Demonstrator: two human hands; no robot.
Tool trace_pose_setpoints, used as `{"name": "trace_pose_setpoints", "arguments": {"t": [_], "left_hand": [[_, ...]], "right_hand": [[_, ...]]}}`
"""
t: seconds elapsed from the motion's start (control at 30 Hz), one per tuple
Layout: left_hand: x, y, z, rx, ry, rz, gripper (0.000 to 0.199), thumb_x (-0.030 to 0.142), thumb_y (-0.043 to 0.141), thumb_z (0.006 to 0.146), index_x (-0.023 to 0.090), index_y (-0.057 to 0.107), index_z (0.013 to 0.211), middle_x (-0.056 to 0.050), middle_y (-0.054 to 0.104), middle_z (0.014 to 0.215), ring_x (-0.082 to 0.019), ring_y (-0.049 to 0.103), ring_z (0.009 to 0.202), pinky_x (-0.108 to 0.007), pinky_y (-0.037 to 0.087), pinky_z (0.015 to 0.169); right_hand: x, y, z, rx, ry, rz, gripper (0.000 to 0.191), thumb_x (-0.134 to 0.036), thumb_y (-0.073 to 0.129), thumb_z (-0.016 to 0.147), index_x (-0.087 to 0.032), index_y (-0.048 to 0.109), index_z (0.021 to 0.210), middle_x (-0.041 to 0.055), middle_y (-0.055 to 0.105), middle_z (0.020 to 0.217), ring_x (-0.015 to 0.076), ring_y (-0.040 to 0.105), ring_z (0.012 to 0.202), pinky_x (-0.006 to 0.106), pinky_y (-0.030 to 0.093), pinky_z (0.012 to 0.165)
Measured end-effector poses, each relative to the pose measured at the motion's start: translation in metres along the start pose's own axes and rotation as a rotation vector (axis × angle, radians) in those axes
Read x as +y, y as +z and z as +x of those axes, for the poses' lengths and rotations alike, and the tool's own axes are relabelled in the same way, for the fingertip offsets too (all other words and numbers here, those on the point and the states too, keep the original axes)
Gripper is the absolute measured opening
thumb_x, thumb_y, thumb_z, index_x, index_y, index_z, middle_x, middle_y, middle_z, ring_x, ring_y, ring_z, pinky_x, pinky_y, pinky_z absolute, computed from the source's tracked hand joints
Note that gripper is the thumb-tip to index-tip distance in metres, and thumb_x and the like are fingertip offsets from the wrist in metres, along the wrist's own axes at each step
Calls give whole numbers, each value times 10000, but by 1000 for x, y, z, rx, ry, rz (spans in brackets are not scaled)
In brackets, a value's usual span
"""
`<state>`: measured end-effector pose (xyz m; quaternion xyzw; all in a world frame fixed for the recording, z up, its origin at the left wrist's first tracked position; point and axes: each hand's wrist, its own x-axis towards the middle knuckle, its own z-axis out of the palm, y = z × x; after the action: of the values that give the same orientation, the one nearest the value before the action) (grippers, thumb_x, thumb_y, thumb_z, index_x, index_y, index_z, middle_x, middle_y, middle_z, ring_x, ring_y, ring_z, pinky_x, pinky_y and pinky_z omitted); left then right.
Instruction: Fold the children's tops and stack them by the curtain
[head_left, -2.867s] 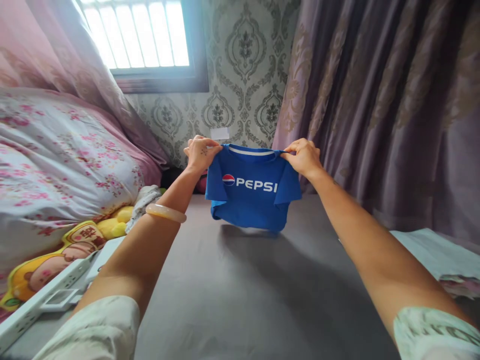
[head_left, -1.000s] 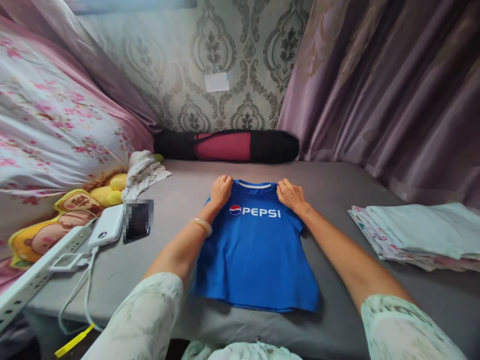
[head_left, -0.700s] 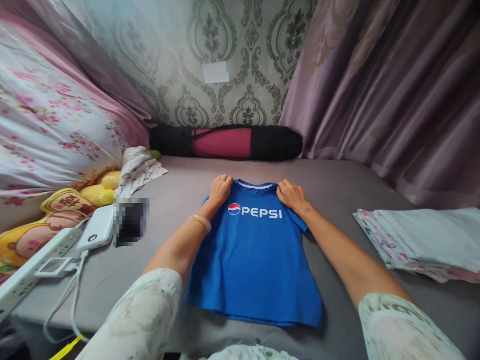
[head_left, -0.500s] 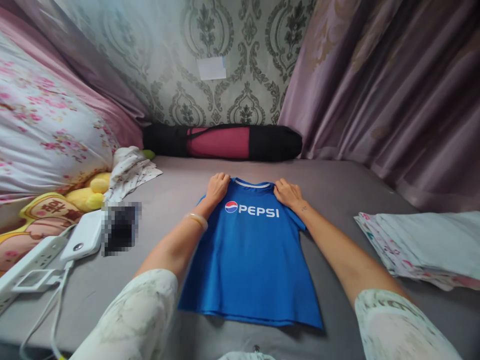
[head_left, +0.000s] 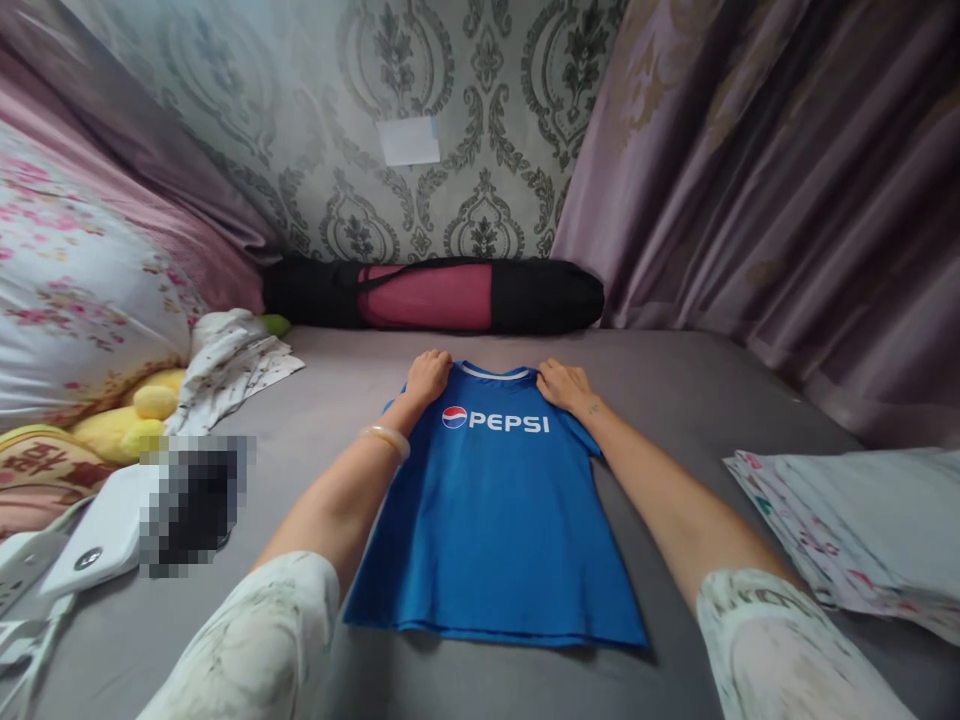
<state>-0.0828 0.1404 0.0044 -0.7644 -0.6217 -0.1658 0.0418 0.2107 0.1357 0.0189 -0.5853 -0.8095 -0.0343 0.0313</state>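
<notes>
A blue T-shirt (head_left: 495, 520) with a white PEPSI print and a round logo lies face up on the grey sheet (head_left: 315, 345), its collar at the far end and its hem towards me. My left hand (head_left: 429, 377), with a pale bangle on the wrist, is closed on the shirt's left shoulder beside the collar. On the other side of the collar, the fingers of my right hand (head_left: 564, 384) pinch the right shoulder. Both forearms reach along the sides of the shirt and partly cover its sleeves.
A black and red rolled bag (head_left: 427, 295) lies along the wall. Folded cloths (head_left: 870, 520) are at the right. On the left are a floral pillow (head_left: 75, 270), a patterned cloth (head_left: 232, 370), a white power bank (head_left: 105, 530), cables and a blurred dark object.
The camera view has shifted slightly, so the side objects sit lower and further out. Both hands keep their hold on the shoulders, and the shirt lies much as before.
</notes>
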Motion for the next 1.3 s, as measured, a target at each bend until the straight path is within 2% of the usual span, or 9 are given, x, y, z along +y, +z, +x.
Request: {"name": "trace_pose_setpoints", "arguments": {"t": [0.13, 0.23, 0.33, 0.5, 0.73, 0.83, 1.0, 1.13, 1.3], "left_hand": [[-9, 8, 9, -208, -136, -196, 269, 296, 461, 901, 179, 689, 985, -93, 712, 1012, -231, 632, 955, -290, 448, 797], [-14, 10, 16, -260, -198, -342, 332, 360, 460, 887, 165, 714, 972, -75, 731, 944, -224, 649, 901, -276, 462, 765], [-13, 11, 20, -255, -212, -467, 353, 389, 483, 858, 151, 731, 937, -63, 730, 862, -220, 648, 841, -277, 474, 722], [-10, 12, 20, -251, -231, -533, 329, 411, 561, 821, 138, 731, 892, -57, 716, 806, -205, 639, 791, -267, 472, 685], [0, 18, 15, -61, -152, -274, 259, 370, 520, 889, 195, 687, 981, -90, 711, 1038, -239, 629, 973, -330, 451, 849], [3, 19, 12, -72, -162, -188, 286, 417, 499, 900, 210, 676, 988, -100, 712, 1051, -253, 632, 989, -337, 445, 852], [-12, -5, 12, -245, -281, -199, 465, 614, 504, 821, 194, 700, 852, -101, 722, 880, -280, 646, 912, -306, 453, 756], [-41, -33, 0, -372, -371, -408, 536, 702, 578, 694, 178, 687, 717, -50, 662, 679, -236, 614, 727, -282, 437, 641], [-69, -53, -30, -467, -389, -647, 548, 729, 653, 602, 184, 664, 664, 3, 548, 559, -153, 501, 578, -250, 394, 539]], "right_hand": [[10, 7, 13, -69, 8, 166, 313, -280, 407, 967, -195, 619, 1180, 113, 630, 1238, 246, 581, 1136, 326, 435, 912], [15, 10, 27, -148, -11, 292, 316, -264, 439, 963, -189, 640, 1194, 101, 643, 1243, 223, 582, 1144, 283, 432, 925], [14, 12, 37, -188, -18, 381, 302, -295, 449, 974, -207, 669, 1161, 74, 683, 1182, 206, 612, 1084, 260, 445, 888], [6, 15, 37, -144, 68, 383, 261, -349, 504, 954, -194, 668, 1085, 61, 698, 1111, 200, 629, 1016, 262, 443, 843], [0, 23, 30, -16, 64, 299, 260, -347, 455, 978, -189, 615, 1110, 96, 651, 1188, 218, 577, 1117, 313, 391, 935], [0, 22, 28, -17, 58, 278, 269, -367, 460, 974, -196, 608, 1119, 99, 653, 1189, 224, 576, 1120, 314, 388, 934], [20, 5, 21, -145, 115, 353, 385, -474, 416, 971, -181, 667, 981, 113, 704, 1062, 238, 637, 975, 285, 439, 799], [52, -12, 4, -278, 187, 523, 478, -495, 381, 982, -169, 699, 836, 120, 717, 998, 235, 656, 910, 279, 461, 751], [81, -22, -23, -419, 305, 650, 429, -499, 504, 926, -180, 649, 678, 63, 657, 695, 155, 567, 586, 260, 419, 558]]}}
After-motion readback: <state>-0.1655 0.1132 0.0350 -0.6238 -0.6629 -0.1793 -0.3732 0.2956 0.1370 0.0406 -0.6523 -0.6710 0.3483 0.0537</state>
